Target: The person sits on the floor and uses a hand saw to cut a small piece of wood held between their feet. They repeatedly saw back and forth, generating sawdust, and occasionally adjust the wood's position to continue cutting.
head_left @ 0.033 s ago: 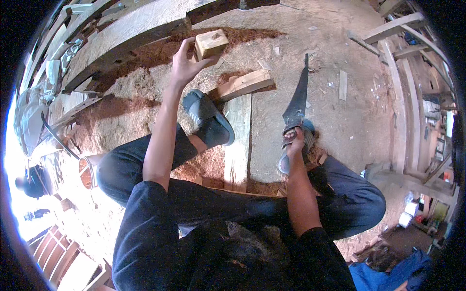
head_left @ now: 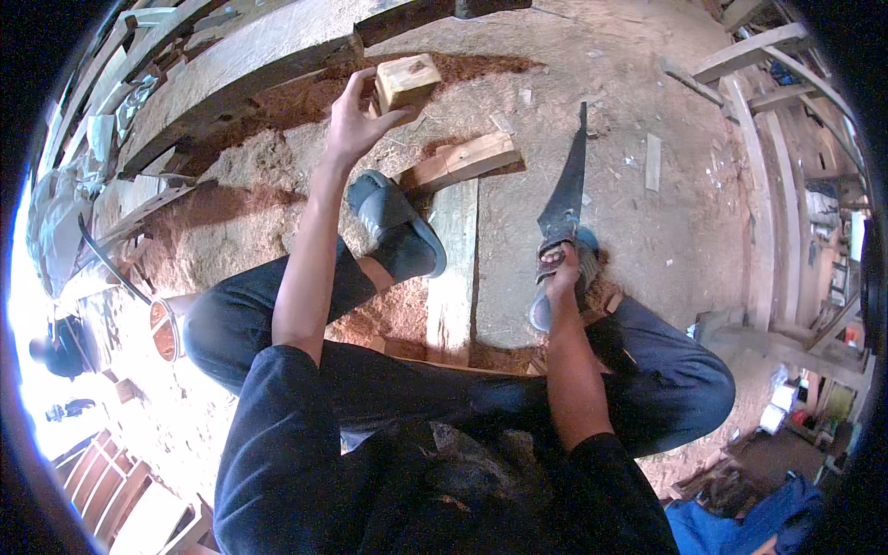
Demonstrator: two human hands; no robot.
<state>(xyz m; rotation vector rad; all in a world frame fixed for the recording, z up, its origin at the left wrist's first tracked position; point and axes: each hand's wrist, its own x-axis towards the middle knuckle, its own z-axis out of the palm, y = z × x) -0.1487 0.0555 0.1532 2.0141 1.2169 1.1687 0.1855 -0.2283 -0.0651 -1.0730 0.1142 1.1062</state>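
My left hand [head_left: 354, 131] reaches far out with thumb and fingers spread. Just off its fingertips is a short, squared wooden block [head_left: 408, 81] with a dark mark on one face; the fingers do not close round it. Low on the right, my right hand [head_left: 562, 266] is wrapped round the handle of a handsaw [head_left: 567, 180], whose dark, tapering blade points away from me. Between my feet lies a wooden plank [head_left: 452, 264], with a short timber piece [head_left: 462, 161] resting across its far end.
A long, thick beam [head_left: 250, 79] stretches across the far left. My left sandal [head_left: 393, 222] is beside the plank. A thin wood strip [head_left: 653, 163] lies on the ground to the right, near long upright-looking timbers [head_left: 760, 203]. A round container [head_left: 168, 328] is left of my knee.
The wooden block has shifted slightly right and away from my left fingers. My right hand and the handsaw have hardly moved.
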